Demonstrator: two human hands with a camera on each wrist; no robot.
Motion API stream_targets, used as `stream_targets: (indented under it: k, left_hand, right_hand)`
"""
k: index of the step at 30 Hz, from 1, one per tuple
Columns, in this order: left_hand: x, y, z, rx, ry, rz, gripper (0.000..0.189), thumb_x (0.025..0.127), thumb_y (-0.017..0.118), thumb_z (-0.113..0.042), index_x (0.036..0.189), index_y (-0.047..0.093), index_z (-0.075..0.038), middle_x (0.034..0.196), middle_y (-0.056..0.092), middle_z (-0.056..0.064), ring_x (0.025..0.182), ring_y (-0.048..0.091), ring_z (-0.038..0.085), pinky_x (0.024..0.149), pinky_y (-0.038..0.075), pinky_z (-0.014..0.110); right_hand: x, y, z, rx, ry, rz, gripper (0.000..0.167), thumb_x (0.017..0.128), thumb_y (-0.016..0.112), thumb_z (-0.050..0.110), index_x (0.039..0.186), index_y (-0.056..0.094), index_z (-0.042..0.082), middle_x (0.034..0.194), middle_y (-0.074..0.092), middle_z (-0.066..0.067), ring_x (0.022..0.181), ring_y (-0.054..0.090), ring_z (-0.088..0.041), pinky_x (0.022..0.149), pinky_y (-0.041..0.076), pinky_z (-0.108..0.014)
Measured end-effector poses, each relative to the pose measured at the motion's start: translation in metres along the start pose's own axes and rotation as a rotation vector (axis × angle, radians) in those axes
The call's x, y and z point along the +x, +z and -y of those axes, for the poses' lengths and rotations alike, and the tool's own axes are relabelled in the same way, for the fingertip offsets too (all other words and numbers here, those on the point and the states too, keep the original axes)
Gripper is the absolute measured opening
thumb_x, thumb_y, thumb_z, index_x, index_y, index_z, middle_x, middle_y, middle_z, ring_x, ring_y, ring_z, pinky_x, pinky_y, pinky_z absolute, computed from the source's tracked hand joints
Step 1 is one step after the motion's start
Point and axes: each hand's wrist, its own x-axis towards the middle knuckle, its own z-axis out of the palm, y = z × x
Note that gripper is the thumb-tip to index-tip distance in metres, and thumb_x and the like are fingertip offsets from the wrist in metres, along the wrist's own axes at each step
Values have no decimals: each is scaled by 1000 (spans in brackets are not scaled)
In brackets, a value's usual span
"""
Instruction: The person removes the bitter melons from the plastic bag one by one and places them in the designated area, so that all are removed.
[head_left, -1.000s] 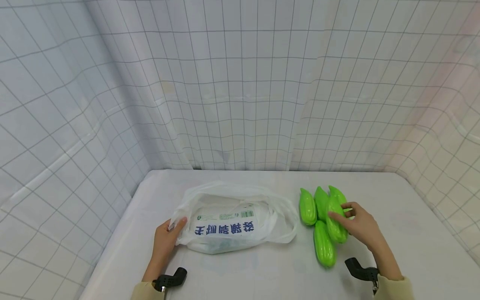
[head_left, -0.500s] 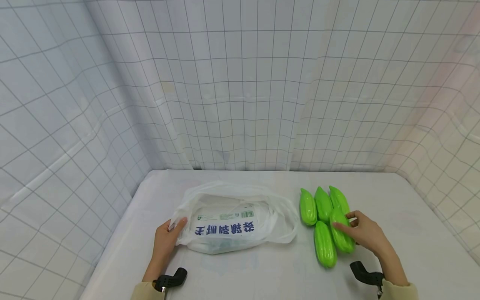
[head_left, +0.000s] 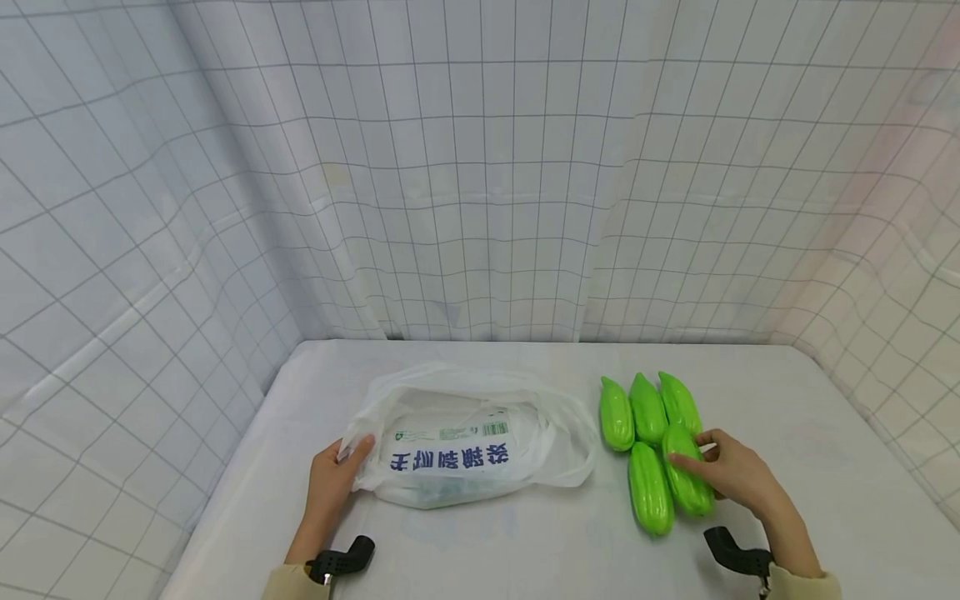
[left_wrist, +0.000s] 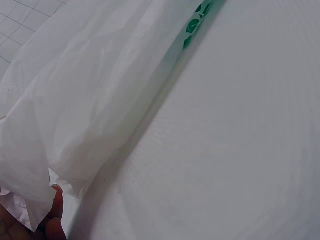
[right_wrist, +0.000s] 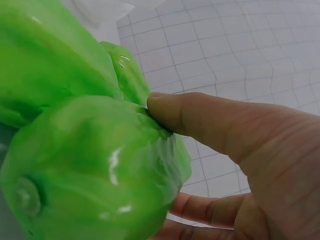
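Observation:
On the left of the white table, a white plastic bag (head_left: 465,487) with blue lettering lies with its mouth spread wide. My left hand (head_left: 330,482) pinches the left edge of the bag; in the left wrist view the fingers (left_wrist: 57,205) show at the lower left corner against the plastic. Over on the right, my right hand (head_left: 742,482) grips a glossy green ribbed gourd (head_left: 687,483), thumb on top and fingers along its right side. The right wrist view shows the blunt end of this gourd (right_wrist: 95,170) close up, with the thumb (right_wrist: 195,112) on it.
Several similar gourds lie close together beside the held one: a front gourd (head_left: 650,492) to its left, and a back row with a left gourd (head_left: 617,417), a middle gourd (head_left: 647,408) and a right gourd (head_left: 678,402). Gridded white curtains (head_left: 480,208) surround the table (head_left: 510,550).
My right hand has brought its gourd from on top of the others down toward the near right, beside the front gourd. My left hand and the bag have stayed put.

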Motion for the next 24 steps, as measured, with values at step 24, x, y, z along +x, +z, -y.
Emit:
stream_targets:
  k: [24]
  left_hand:
    - [0,0,2,2,1,7,53,88,65,-46,109,64,2,90,67,13,69,56,17,60,44,26]
  right_hand:
    - [-3,4,-5,-4,20,40,79,83,67,51,122,44,-14,104,58,-28,71,59,-22,60,49,-39]
